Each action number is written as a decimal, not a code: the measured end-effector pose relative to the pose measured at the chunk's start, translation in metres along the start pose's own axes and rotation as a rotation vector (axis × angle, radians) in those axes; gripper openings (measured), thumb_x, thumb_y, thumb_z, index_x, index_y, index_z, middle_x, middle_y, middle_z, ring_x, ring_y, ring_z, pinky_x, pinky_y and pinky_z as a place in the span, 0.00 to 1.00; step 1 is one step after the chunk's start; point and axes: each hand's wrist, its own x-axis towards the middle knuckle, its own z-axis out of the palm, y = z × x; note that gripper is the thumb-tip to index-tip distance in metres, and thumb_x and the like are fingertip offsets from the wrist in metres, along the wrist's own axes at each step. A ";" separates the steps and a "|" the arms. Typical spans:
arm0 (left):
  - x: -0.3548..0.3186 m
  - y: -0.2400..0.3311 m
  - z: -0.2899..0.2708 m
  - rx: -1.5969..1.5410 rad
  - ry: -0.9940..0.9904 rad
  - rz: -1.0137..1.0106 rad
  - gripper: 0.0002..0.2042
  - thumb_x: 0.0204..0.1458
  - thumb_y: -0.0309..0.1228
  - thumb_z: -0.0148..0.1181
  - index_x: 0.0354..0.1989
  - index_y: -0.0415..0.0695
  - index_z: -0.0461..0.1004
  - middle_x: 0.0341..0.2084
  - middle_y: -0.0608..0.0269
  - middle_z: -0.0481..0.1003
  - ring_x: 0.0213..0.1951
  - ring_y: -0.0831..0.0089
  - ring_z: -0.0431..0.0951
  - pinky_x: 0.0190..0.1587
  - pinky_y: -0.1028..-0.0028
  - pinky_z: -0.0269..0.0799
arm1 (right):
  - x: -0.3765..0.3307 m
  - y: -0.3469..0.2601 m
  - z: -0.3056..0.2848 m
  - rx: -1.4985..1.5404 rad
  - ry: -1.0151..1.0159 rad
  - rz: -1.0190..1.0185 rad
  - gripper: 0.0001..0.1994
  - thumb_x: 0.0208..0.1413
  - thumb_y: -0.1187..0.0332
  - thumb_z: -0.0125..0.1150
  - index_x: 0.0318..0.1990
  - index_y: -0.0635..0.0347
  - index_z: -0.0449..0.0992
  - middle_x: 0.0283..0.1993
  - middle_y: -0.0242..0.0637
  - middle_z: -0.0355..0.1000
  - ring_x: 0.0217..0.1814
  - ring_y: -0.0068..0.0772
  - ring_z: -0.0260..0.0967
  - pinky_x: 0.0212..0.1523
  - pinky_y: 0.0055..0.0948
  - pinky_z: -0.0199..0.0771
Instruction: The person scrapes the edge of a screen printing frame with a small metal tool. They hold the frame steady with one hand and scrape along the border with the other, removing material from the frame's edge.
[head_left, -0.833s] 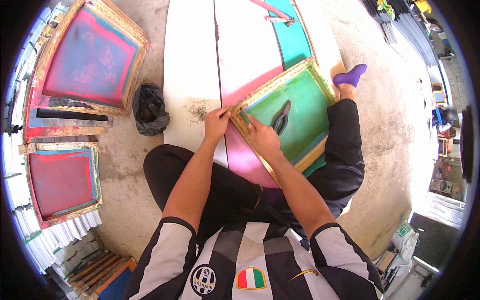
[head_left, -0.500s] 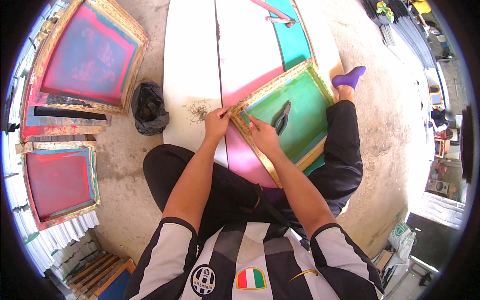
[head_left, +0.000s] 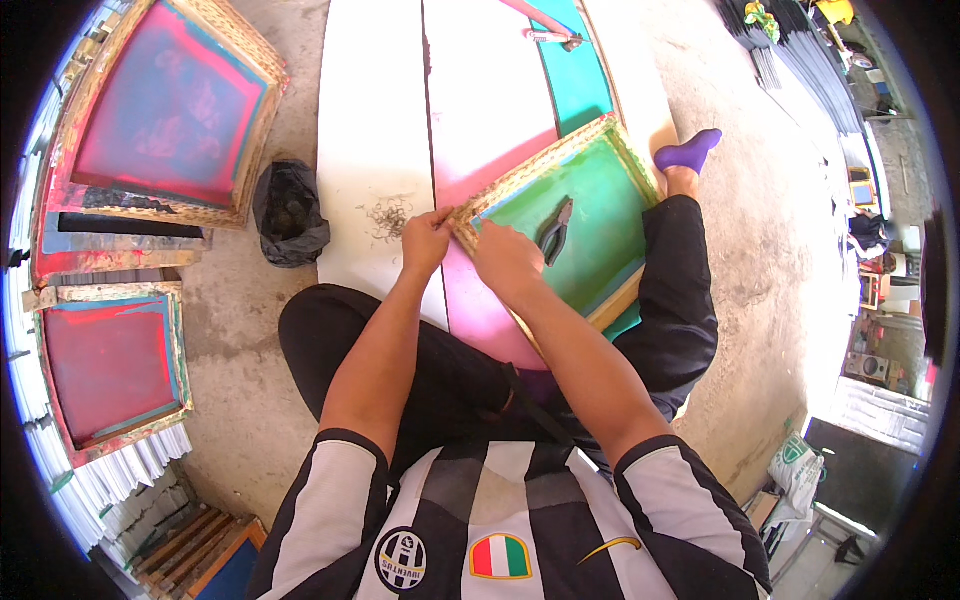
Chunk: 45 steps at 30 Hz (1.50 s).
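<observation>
A wooden screen-printing frame [head_left: 622,296] with green-stained mesh lies tilted across my lap and the boards before me. At its left corner, my left hand [head_left: 426,244] is closed, fingertips pinching the wooden edge. Just right of it, my right hand [head_left: 508,262] is curled shut over the same corner; its fingers hide whatever it holds. Dark-handled pliers [head_left: 555,232] rest on the mesh beside my right hand. A scatter of small, thin, dark bits [head_left: 387,218] lies on the white board [head_left: 375,110] left of my hands.
A black plastic bag [head_left: 288,215] stands open on the concrete floor to the left. Two more printing frames, a large one [head_left: 170,110] and a smaller one [head_left: 110,365], lean at far left. A red-handled tool [head_left: 545,22] lies at the boards' far end.
My right hand has shifted slightly left and turned, covering the thin piece that showed at its fingertips. My left hand stays at the corner. The whole view has slid slightly.
</observation>
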 end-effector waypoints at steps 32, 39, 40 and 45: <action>-0.006 0.013 -0.005 -0.044 0.003 -0.027 0.15 0.56 0.31 0.65 0.51 0.39 0.82 0.45 0.46 0.83 0.47 0.63 0.83 0.53 0.69 0.74 | 0.039 0.083 0.117 0.600 0.496 -0.229 0.20 0.70 0.59 0.54 0.68 0.41 0.71 0.23 0.36 0.68 0.17 0.30 0.62 0.19 0.31 0.63; -0.006 0.016 -0.007 -0.061 -0.014 -0.060 0.15 0.56 0.31 0.66 0.51 0.39 0.82 0.45 0.46 0.83 0.47 0.62 0.83 0.53 0.68 0.75 | 0.010 0.059 0.044 1.010 -0.041 0.272 0.20 0.64 0.60 0.57 0.63 0.49 0.75 0.51 0.55 0.78 0.49 0.62 0.77 0.51 0.51 0.77; -0.006 0.017 -0.007 -0.063 -0.022 -0.077 0.15 0.56 0.31 0.66 0.51 0.39 0.82 0.45 0.46 0.83 0.47 0.62 0.83 0.53 0.68 0.75 | 0.008 0.065 0.052 0.805 0.121 0.108 0.20 0.64 0.60 0.57 0.63 0.48 0.75 0.50 0.54 0.78 0.49 0.61 0.78 0.52 0.51 0.77; -0.006 0.015 -0.006 -0.049 0.002 -0.037 0.15 0.56 0.31 0.66 0.51 0.39 0.82 0.45 0.46 0.83 0.48 0.61 0.83 0.53 0.68 0.74 | -0.001 0.061 0.046 0.470 0.224 0.005 0.20 0.65 0.59 0.54 0.63 0.44 0.75 0.48 0.54 0.79 0.51 0.61 0.77 0.55 0.53 0.76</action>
